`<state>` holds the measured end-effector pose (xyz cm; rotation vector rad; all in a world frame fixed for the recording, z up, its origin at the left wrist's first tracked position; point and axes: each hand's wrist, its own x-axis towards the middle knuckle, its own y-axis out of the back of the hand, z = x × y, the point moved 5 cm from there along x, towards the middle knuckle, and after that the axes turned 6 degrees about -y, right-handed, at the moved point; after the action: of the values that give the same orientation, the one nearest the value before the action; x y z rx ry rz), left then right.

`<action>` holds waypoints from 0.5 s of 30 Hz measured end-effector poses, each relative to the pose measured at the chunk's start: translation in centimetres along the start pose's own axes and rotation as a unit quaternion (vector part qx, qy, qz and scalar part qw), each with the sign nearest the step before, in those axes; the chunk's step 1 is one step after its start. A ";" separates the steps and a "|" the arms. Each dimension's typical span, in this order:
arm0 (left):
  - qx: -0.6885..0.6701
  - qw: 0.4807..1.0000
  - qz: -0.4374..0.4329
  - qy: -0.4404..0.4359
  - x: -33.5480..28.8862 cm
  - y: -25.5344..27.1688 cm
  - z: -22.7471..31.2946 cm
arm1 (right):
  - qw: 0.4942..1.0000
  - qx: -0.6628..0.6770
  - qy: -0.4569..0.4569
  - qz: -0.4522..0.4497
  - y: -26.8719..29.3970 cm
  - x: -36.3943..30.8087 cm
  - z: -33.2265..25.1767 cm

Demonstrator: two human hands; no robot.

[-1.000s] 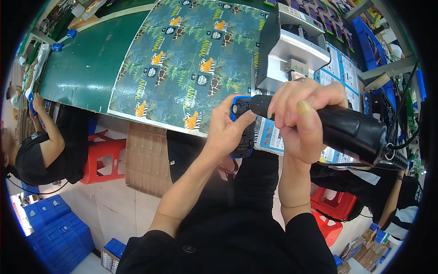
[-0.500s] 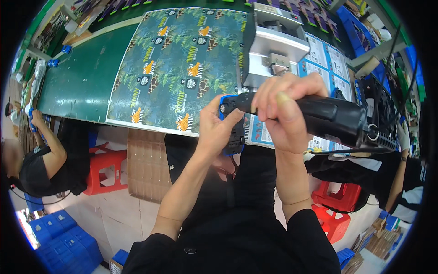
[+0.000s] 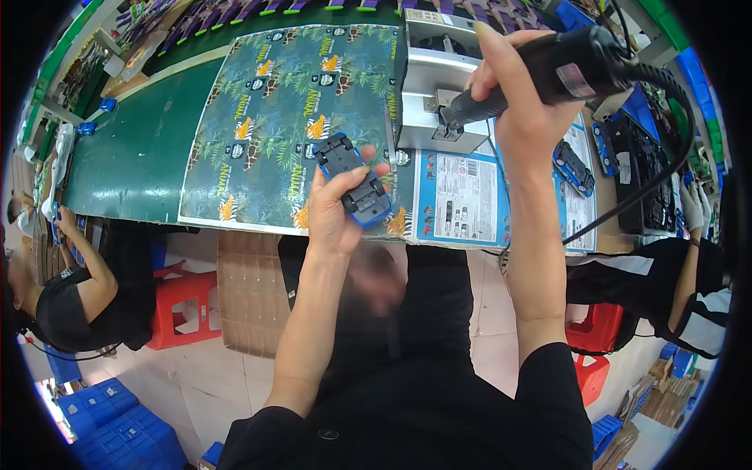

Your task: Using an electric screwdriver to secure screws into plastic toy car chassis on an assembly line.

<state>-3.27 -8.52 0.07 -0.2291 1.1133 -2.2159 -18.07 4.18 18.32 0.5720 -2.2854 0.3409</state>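
Note:
My left hand (image 3: 329,215) holds a blue toy car (image 3: 362,196) upside down, its black underside facing up and my thumb across it. A black corded electric screwdriver (image 3: 576,70) is wrapped in my right hand (image 3: 529,125). Its tip points down and left, at the front of a silver metal box that looks like a screw feeder (image 3: 419,121). Whether the tip touches the box, or carries a screw, I cannot make out. The car is held above an animal-patterned sheet (image 3: 266,133) on the green table.
Right of the feeder, another upturned toy car (image 3: 573,168) lies on a printed blue-and-white sheet (image 3: 462,196). A black tray (image 3: 642,176) stands beyond it. The screwdriver's cord (image 3: 666,168) loops down on the right. Co-workers sit at both sides; purple and green parts (image 3: 298,8) line the back.
The screwdriver has left the toy car and moved up and away to the feeder. My left hand has shifted left with the car, now tilted and more fully in view.

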 end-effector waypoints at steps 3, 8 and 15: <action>-0.009 1.000 0.012 0.003 0.2 0.4 -0.1 | 0.999 -0.028 -0.017 -0.006 -0.2 -0.2 0.6; -0.014 0.999 0.040 -0.022 0.3 0.7 -0.1 | 0.989 -0.077 -0.124 -0.032 -1.6 0.6 2.0; -0.005 0.999 0.016 -0.027 0.5 -0.1 -0.6 | 0.935 0.275 -0.221 -0.025 -0.5 -4.3 -1.8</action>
<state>-3.95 -8.42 -0.29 -0.2732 1.0914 -2.1643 -14.03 5.78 16.50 1.0768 -2.5946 0.9213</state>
